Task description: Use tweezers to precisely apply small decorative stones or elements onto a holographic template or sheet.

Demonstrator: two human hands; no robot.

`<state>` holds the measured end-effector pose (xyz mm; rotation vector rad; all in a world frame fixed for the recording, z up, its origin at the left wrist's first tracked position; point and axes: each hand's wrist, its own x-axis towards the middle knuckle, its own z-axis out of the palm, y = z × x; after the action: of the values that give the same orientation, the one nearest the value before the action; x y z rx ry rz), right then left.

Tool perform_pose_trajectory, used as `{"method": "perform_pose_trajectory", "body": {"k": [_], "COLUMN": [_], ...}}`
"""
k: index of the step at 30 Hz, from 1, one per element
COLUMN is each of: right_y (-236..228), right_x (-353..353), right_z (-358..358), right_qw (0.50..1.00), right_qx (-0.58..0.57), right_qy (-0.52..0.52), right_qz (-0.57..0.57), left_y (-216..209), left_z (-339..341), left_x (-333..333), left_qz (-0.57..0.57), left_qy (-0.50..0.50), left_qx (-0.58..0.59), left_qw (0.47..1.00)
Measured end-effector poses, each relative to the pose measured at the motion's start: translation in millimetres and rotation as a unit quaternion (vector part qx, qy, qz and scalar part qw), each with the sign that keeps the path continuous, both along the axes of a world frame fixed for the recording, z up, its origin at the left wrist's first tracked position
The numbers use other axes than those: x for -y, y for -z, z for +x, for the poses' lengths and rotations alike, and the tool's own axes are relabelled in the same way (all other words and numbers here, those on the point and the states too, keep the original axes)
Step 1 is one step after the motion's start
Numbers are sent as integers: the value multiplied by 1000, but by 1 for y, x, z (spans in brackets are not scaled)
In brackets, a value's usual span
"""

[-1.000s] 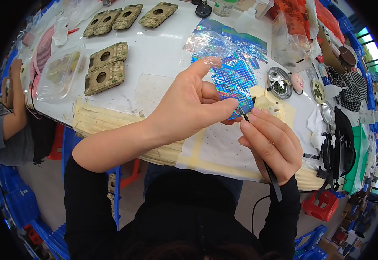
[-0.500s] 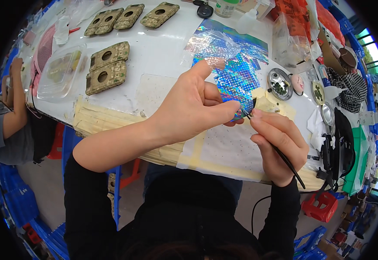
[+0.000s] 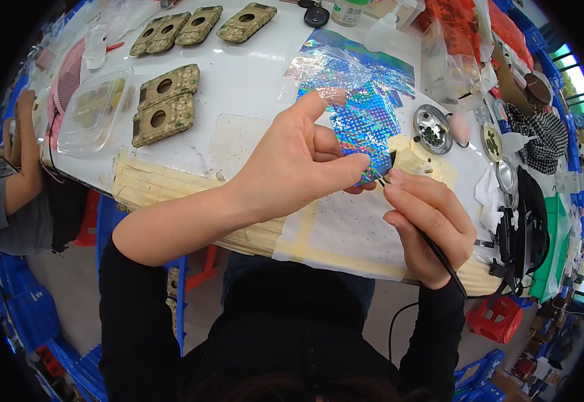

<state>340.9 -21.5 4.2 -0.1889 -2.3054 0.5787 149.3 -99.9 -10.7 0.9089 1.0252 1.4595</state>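
My left hand (image 3: 292,161) is closed on a shiny blue holographic sheet (image 3: 366,124), its thumb pressed near the sheet's lower edge. In my right hand (image 3: 439,221) is a pair of black tweezers (image 3: 443,254), pinched between thumb and fingers. The tweezers' tips meet the sheet's lower edge beside my left thumb; whether they grip anything is too small to tell. Yellowish paper (image 3: 409,159) with small dark bits lies just beyond my right fingertips. Under both hands a white paper (image 3: 345,234), taped to the table, carries scattered specks.
Camouflage-patterned toy tank hulls (image 3: 161,120) with round holes stand on the left and at the back. A clear plastic box (image 3: 94,110) sits farther left. Round metal dishes (image 3: 432,129) with small green parts, bags (image 3: 449,60) and a green tray (image 3: 552,248) occupy the right. Another person's arm (image 3: 27,154) is at far left.
My right hand has shifted slightly, and the tweezers' rear end has swung a little toward me. My left hand and the holographic sheet stay almost where they were.
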Motion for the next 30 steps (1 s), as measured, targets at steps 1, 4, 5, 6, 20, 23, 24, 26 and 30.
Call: {"method": "perform_pose_trajectory", "body": {"k": [1, 4, 5, 6, 20, 23, 24, 26, 30], "right_y": [0, 0, 1, 1, -2, -1, 1, 11, 33], "right_x": [0, 0, -1, -1, 0, 3, 7, 11, 19], "right_z": [0, 0, 0, -1, 2, 5, 9, 13, 19], "right_qw": [1000, 1000, 1000, 1000, 1000, 1000, 999, 997, 993], "right_qx": [0, 1, 1, 1, 0, 10, 28, 64, 94], "right_qy": [2, 6, 6, 6, 11, 2, -1, -3, 1], "right_qz": [3, 14, 15, 16, 11, 20, 25, 53, 70], "left_y": [0, -2, -2, -1, 1, 2, 3, 0, -4], "left_z": [0, 0, 0, 0, 0, -5, -6, -8, -5], "left_x": [0, 0, 0, 0, 0, 0, -2, -4, -3], "left_qz": [4, 9, 8, 6, -2, -13, -17, -8, 6], "left_qy": [3, 9, 9, 9, 0, -24, -33, -43, -49], "left_qx": [1, 4, 4, 4, -3, -25, -31, -34, -30], "left_qw": [1000, 1000, 1000, 1000, 1000, 999, 999, 998, 998]}}
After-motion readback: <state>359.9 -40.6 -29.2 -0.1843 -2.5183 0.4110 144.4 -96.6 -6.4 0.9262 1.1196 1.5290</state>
